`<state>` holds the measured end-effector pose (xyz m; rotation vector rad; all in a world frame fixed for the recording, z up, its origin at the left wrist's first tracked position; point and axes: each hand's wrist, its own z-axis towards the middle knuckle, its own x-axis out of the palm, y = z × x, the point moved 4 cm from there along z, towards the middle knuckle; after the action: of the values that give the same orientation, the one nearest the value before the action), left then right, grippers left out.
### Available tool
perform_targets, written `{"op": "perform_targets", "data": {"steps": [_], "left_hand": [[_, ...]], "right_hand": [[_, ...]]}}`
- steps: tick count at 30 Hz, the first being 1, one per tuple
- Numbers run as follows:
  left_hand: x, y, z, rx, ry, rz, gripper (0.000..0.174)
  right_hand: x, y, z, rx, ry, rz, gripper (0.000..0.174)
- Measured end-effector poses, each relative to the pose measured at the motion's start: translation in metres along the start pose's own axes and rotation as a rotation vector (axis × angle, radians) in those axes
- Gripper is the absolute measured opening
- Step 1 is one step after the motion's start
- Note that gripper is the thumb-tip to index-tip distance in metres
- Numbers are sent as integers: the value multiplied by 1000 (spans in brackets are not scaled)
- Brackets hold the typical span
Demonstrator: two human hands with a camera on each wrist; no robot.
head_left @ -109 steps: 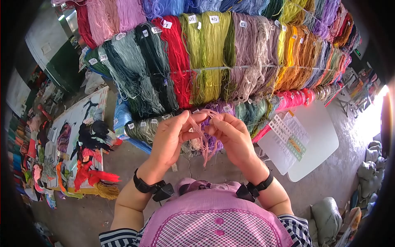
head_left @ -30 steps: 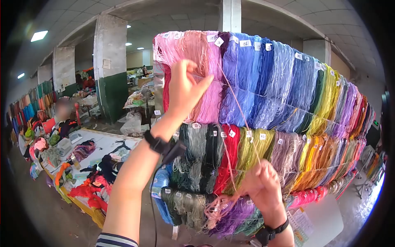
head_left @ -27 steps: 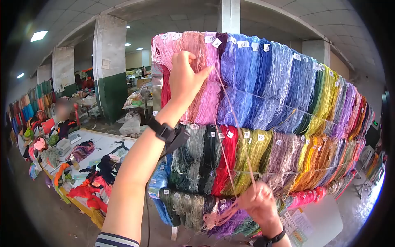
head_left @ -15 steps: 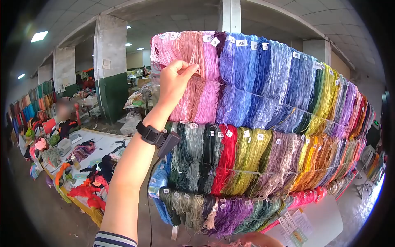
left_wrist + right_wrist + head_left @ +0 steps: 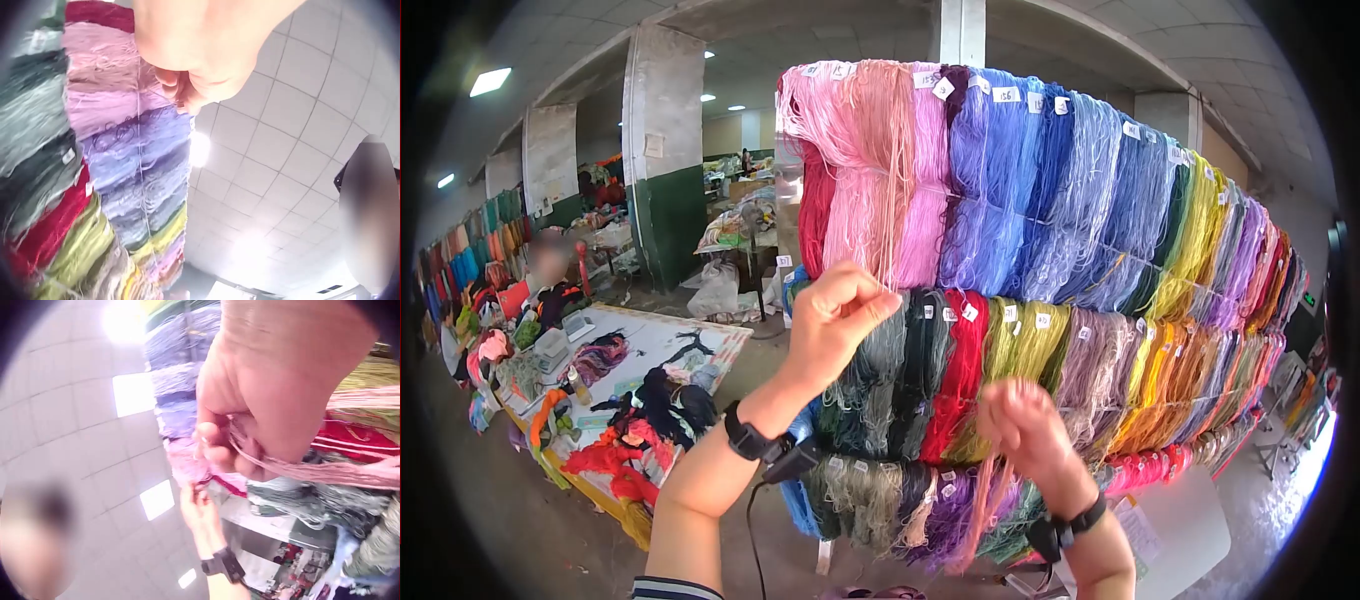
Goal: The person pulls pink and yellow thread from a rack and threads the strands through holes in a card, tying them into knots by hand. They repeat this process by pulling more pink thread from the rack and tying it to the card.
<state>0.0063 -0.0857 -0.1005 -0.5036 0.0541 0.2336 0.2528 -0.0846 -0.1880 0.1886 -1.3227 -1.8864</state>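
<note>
The left hand (image 5: 832, 325) pinches thin strands of the dusty pink skein (image 5: 882, 130), which hangs at twelve o'clock of that hand; its fingers are together, clamped on the strands. The right hand (image 5: 1030, 430), at four o'clock of the left, grips a loose pink bundle (image 5: 980, 510) in curled fingers; the bundle trails toward seven o'clock. Blue skeins (image 5: 990, 150) hang at two o'clock of the left hand. The desk (image 5: 640, 335) lies between eight and nine o'clock of it.

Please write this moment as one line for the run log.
left hand: pinches dusty-pink strands near lower edge of upper skein row | right hand: grips pink thread bundle, which hangs below
</note>
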Motion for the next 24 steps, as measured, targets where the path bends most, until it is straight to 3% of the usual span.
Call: {"op": "perform_targets", "data": {"steps": [1, 2, 4, 6, 8, 9, 11, 18, 21, 24], "left_hand": [[2, 1, -5, -11, -12, -114, 11], [1, 0, -6, -12, -7, -116, 11], [1, 3, -9, -251, 43, -292, 15], [0, 5, -7, -263, 69, -293, 18], [0, 7, -4, -272, 93, -294, 21], [0, 6, -2, -250, 93, -268, 22], [-1, 6, 0, -230, 96, -242, 22], [-13, 19, 3, -261, 77, -251, 21], [-16, 21, 4, -259, 97, -218, 18], [-13, 29, 7, -181, 147, -130, 17]], "right_hand": [[9, 14, 21, -24, -16, -34, 25], [14, 25, 39, -48, -44, -58, 25], [27, 47, 76, -156, -49, -361, 28], [41, 59, 107, -196, -31, -501, 30], [54, 61, 132, -160, -31, -222, 32], [59, 63, 141, -166, -32, -224, 32], [68, 59, 153, -115, 124, -24, 30], [69, 43, 164, -42, 127, -185, 31], [79, 45, 163, -41, 155, -123, 29], [87, 45, 165, -20, 4, 69, 25]]}}
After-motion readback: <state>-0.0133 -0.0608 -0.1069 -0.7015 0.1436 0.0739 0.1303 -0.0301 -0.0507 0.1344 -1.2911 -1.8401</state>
